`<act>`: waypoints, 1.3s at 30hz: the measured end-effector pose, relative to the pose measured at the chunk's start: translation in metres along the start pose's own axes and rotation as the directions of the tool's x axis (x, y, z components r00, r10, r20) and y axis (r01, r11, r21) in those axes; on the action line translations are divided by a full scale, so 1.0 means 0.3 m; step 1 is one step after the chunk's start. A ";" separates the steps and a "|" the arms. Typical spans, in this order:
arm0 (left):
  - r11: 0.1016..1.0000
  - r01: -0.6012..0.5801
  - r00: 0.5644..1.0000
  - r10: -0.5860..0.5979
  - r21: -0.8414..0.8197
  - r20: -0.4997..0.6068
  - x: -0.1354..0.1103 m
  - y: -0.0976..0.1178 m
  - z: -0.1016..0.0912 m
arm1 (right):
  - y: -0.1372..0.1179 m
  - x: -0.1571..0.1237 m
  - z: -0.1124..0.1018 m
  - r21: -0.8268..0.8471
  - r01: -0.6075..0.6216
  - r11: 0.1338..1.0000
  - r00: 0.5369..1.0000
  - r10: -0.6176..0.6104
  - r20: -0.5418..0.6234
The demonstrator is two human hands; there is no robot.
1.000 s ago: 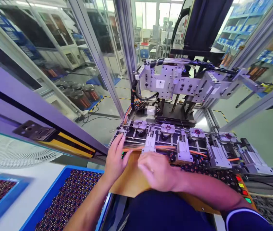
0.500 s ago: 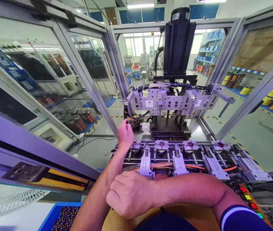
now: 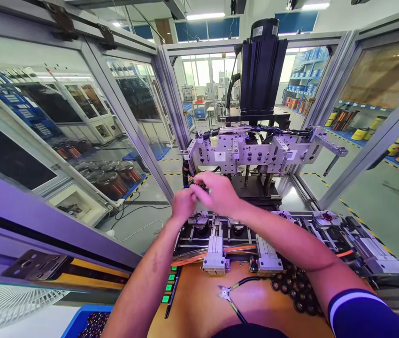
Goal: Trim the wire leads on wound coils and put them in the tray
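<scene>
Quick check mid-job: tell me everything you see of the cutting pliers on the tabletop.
The cutting pliers have a bright, metallic-looking head and slim black-and-yellow handles. They lie open on the orange-brown tabletop, jaws toward picture left, handles spread wide to the right. The upper handle runs toward the black ring-shaped parts; contact is unclear. The lower handle's end meets the edge of dark clothing. Neither hand touches them.

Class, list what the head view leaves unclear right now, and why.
All in the head view:
- anything between left hand and right hand: covered by them, blurred
- blue tray, near end: cut off by bottom edge
- pliers, lower handle end: hidden by dark clothing
</scene>
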State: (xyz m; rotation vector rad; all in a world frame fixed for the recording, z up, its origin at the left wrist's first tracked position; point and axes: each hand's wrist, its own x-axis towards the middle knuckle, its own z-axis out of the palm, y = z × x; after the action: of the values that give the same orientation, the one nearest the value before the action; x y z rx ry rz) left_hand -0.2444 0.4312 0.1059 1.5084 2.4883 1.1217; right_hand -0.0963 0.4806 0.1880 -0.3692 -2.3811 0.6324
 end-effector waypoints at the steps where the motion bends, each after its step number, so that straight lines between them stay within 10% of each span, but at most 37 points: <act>1: 0.999 -0.019 0.999 0.018 0.048 0.029 -0.009 0.009 0.002 | 0.041 0.050 -0.001 -0.028 -0.086 0.996 0.996 0.086 0.012; 11: 0.950 -0.278 0.923 0.223 0.144 0.315 -0.265 0.094 0.031 | 0.227 0.265 0.166 -0.059 -0.363 0.930 0.845 0.355 0.400; 20: 0.917 -0.200 0.931 0.287 -0.344 0.224 -0.533 0.030 -0.126 | 0.273 -0.084 -0.011 -0.076 -0.221 0.972 0.873 0.232 0.429; 29: 0.723 0.051 0.994 0.031 -0.688 0.106 -0.288 -0.010 -0.062 | 0.322 -0.223 0.052 -0.166 -0.273 0.948 0.887 0.315 0.338; 39: 0.981 0.042 0.966 0.008 -0.187 0.258 -0.061 -0.053 -0.049 | 0.362 -0.181 0.152 -0.297 -0.315 0.901 0.818 0.417 0.397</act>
State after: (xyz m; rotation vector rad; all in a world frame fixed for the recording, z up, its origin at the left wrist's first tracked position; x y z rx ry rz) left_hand -0.2522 0.4042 0.1014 1.4702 2.1536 1.0505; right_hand -0.0738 0.5344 0.0721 -0.8858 -2.8690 0.6865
